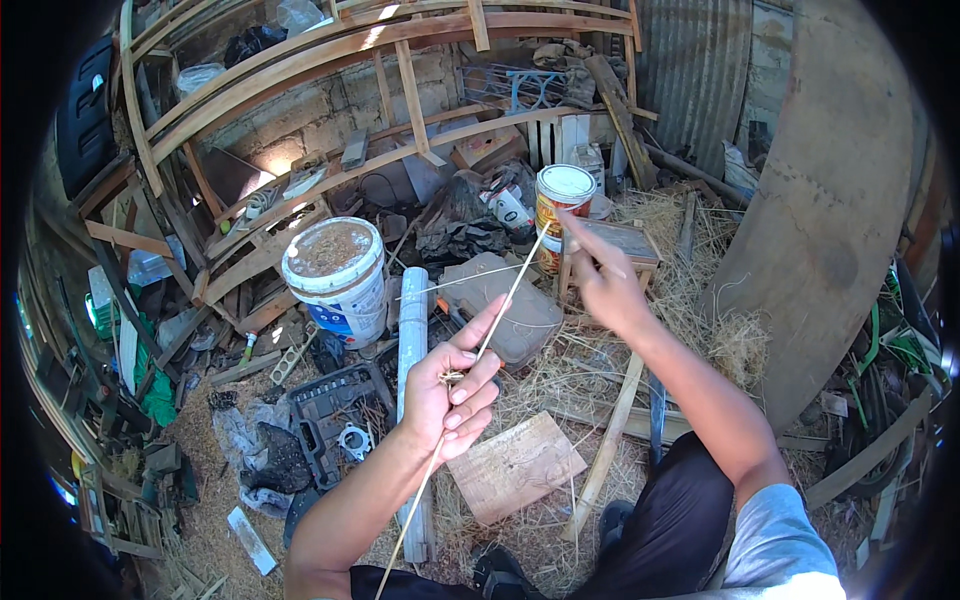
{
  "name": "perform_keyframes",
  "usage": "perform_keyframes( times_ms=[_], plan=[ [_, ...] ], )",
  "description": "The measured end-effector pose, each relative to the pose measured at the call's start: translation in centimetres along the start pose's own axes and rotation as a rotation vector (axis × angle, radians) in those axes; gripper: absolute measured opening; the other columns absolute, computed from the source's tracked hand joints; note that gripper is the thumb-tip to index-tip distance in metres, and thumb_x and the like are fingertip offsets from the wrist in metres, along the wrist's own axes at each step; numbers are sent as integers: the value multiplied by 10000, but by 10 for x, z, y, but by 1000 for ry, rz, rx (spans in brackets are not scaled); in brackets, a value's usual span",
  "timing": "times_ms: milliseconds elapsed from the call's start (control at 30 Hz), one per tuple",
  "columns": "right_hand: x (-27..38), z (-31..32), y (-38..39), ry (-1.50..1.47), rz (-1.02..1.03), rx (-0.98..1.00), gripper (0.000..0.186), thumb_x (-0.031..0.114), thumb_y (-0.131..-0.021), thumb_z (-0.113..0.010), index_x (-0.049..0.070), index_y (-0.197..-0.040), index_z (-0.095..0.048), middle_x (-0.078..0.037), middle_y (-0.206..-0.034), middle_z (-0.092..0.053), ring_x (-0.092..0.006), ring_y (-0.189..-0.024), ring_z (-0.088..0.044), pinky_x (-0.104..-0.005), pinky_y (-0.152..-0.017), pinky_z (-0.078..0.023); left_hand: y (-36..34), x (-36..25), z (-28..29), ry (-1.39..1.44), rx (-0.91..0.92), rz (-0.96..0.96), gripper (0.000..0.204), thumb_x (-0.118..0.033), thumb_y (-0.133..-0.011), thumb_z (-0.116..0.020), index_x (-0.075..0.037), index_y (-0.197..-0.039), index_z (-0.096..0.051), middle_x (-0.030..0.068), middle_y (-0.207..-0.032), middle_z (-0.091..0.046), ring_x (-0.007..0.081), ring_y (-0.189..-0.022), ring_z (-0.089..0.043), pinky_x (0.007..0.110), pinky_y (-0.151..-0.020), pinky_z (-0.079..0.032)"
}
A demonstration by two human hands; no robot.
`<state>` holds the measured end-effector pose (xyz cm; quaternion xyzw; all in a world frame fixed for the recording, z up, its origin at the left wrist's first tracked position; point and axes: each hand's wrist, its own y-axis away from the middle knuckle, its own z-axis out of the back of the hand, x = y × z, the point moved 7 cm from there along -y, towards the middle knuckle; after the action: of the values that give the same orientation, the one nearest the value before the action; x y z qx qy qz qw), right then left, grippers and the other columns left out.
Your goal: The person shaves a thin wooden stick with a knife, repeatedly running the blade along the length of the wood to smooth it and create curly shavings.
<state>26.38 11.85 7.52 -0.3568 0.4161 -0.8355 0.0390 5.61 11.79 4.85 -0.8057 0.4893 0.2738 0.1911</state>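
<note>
A long, thin, pale strip (517,281), like split cane or bamboo, slants up from the lower edge. My left hand (452,395) is closed round its middle, with the forefinger stretched along it. A small bunched, straw-coloured bit shows between the thumb and fingers. My right hand (607,285) is raised by the strip's far end, slightly blurred, its forefinger extended and fingers apart. Its fingertips lie close to the strip's tip; whether they touch cannot be made out. Behind the right hand stands a paint can (566,186) with a white lid.
A white bucket (372,300) of brownish material stands left of a grey pipe (412,340). A dark tool case (335,420), a closed grey case (505,310) and a wooden board (517,468) lie on the straw-strewn ground. A large curved sheet (820,220) leans at right.
</note>
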Motion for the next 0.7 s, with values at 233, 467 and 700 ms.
perform_keyframes(
  times_ms=[233, 467, 700],
  plan=[
    [92, -29, 42, -156, 492, 277, 602, -33, -802, -602, 105, -1383, -529, -119, -836, -631, -276, -653, -611, -379, -637, -512, 0, -8, 7, 146, -39, -60, 602, -88, -931, -326, -155, -1527, -276, -14, -548, -360, 70, -344, -329, 200, -261, -300],
    [99, -33, 49, 66, 546, 339, 703, -3, -773, -637, 211, -1430, -506, -60, -662, -471, -240, -530, -513, -371, -483, -430, 4, -12, 2, 179, 11, -67, 553, -87, -969, -300, -153, -1518, -302, -31, -557, -348, 63, -339, -319, 199, -261, -291],
    [81, -20, 34, 233, 483, 143, 643, -37, -821, -576, 171, -1425, -508, -83, -661, -481, -175, -506, -470, -337, -488, -429, 3, -9, -2, 198, 11, -42, 570, -73, -946, -313, -146, -1511, -316, -35, -545, -334, 60, -328, -308, 195, -249, -283]
  ],
)
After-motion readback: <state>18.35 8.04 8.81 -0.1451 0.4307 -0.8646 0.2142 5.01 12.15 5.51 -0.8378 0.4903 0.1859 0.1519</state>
